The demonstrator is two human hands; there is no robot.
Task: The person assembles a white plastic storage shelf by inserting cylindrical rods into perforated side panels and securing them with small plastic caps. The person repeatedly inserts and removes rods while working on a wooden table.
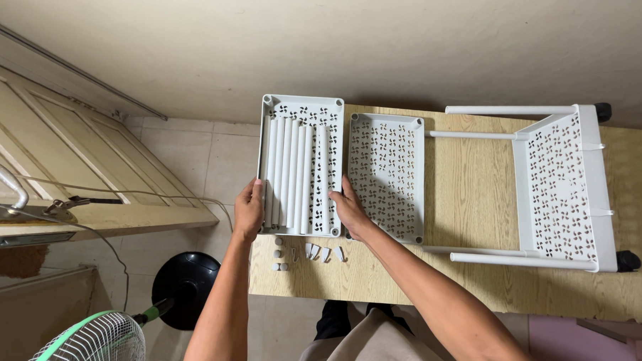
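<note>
A: Log entry, head view. What do I have under the hands?

B: I see a white perforated tray (303,175) at the near left corner of the wooden surface (478,210), with a row of white tubes (289,171) lying side by side inside it. My left hand (249,210) grips the tray's left rim, fingers curled closed over the edge. My right hand (349,209) is clamped on its near right corner, thumb on the rim.

A: Neighbours?

B: A second perforated tray (388,177) lies just beside it on the right, empty, the two rims nearly touching. Further right, well apart, a part-built rack (563,190) lies on its side: one tray with four tubes pointing left, and black castors (628,260) at its far end.

A: Small parts?

B: A cluster of small white pieces (306,254) sits on the surface just in front of the held tray. Off the surface, a floor fan (92,348) stands on the tiles at lower left, beside a door (64,161).
</note>
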